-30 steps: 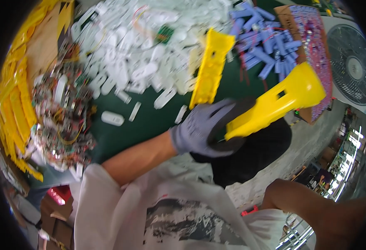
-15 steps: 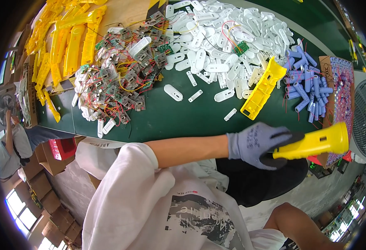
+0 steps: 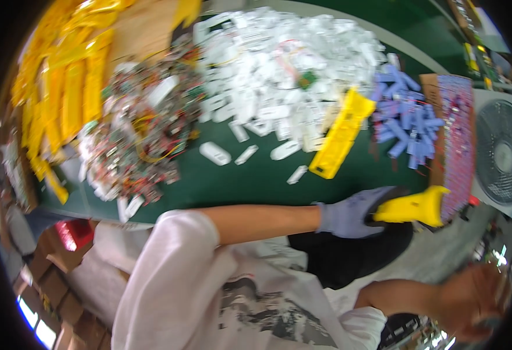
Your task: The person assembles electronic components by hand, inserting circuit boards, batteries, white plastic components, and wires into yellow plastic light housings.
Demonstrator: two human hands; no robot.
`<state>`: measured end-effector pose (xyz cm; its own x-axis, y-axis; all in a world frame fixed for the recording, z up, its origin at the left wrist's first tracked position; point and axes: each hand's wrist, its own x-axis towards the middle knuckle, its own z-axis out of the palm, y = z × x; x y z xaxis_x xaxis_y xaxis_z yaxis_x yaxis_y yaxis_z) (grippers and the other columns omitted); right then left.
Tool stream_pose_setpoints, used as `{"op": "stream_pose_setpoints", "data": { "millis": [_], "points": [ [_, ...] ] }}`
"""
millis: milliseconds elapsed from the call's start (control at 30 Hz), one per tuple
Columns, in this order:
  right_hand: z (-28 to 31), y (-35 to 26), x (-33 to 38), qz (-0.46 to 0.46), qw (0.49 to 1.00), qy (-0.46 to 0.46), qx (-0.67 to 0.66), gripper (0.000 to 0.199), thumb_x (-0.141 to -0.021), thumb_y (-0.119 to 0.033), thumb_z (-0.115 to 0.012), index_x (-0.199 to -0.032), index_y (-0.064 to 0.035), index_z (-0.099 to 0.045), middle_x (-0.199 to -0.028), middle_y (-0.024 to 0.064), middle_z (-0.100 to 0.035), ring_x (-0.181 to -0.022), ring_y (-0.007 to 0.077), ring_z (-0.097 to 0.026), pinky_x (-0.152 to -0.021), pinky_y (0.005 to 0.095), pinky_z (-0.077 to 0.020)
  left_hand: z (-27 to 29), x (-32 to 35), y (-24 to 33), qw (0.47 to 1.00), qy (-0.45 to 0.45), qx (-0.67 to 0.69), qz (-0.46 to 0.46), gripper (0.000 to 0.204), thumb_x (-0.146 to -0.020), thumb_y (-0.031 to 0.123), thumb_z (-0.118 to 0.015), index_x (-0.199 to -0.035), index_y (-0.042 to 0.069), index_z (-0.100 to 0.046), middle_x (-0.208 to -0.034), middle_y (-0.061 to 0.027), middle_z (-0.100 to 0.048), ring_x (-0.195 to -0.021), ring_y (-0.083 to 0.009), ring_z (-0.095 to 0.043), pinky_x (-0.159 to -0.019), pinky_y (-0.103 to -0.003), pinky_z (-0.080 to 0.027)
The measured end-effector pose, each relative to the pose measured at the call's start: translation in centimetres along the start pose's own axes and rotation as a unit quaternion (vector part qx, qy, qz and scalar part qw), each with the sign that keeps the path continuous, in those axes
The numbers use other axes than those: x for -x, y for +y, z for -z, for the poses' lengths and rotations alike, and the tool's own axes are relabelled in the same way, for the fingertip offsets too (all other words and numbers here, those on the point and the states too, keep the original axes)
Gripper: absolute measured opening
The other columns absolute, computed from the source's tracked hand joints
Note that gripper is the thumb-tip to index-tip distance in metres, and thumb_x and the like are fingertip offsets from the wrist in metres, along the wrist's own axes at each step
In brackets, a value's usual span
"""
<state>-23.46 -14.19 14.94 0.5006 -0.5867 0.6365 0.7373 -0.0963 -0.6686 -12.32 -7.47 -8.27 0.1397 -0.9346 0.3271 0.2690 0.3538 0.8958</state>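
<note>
The bare right hand [image 3: 477,298] has entered view, fingers too blurred to tell, while the gloved left hand [image 3: 352,216] alone clasps the yellow flashlight-shaped housing [image 3: 413,208] in curled fingers

A bare lane of green tabletop [image 3: 238,189] lies open on the near side, with tangled wired circuit boards [image 3: 145,131] blocking left, heaped white plastic covers [image 3: 256,76] beyond, piled blue cylindrical cells [image 3: 407,125] right.
</note>
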Motion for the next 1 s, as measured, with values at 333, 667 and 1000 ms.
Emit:
{"op": "stream_pose_setpoints", "data": {
  "millis": [333,667,1000],
  "points": [
    [-2.4,13.7,-4.3,-0.216,0.746,-0.252,0.578,0.035,-0.082,-0.026,-0.065,-0.11,-0.0046,-0.062,-0.087,0.013,-0.064,-0.074,0.0225,-0.061,-0.064,0.0353,-0.0478,-0.4,-0.5,1.2,0.992,-0.009,-0.071,0.106,0.047,-0.08,0.026,-0.065,-0.118,0.004,-0.048,-0.109,-0.0207,-0.057,-0.102,-0.0371,-0.057,-0.089,-0.042,-0.045],
    [-1.1,28.2,-3.8,-0.059,0.596,-0.428,0.677,0.018,-0.075,-0.019,-0.067,-0.083,-0.0056,-0.058,-0.074,0.0065,-0.06,-0.063,0.0246,-0.065,-0.053,0.0367,-0.0504,-0.4,0.2,0.3,0.988,0.009,-0.041,0.148,0.052,-0.081,0.026,-0.067,-0.122,0.003,-0.046,-0.111,-0.0204,-0.059,-0.101,-0.0359,-0.059,-0.089,-0.041,-0.047],
    [4.4,12.7,-2.0,-0.437,0.784,-0.081,0.434,0.016,-0.078,-0.009,-0.073,-0.088,-0.0006,-0.064,-0.077,0.0021,-0.065,-0.059,0.0041,-0.056,-0.053,0.0211,-0.0416,0.3,0.7,0.2,0.93,0.079,0.225,0.28,0.041,-0.086,0.007,-0.064,-0.122,-0.001,-0.047,-0.113,-0.0108,-0.06,-0.106,-0.0169,-0.057,-0.093,-0.032,-0.046]
  ]
}}
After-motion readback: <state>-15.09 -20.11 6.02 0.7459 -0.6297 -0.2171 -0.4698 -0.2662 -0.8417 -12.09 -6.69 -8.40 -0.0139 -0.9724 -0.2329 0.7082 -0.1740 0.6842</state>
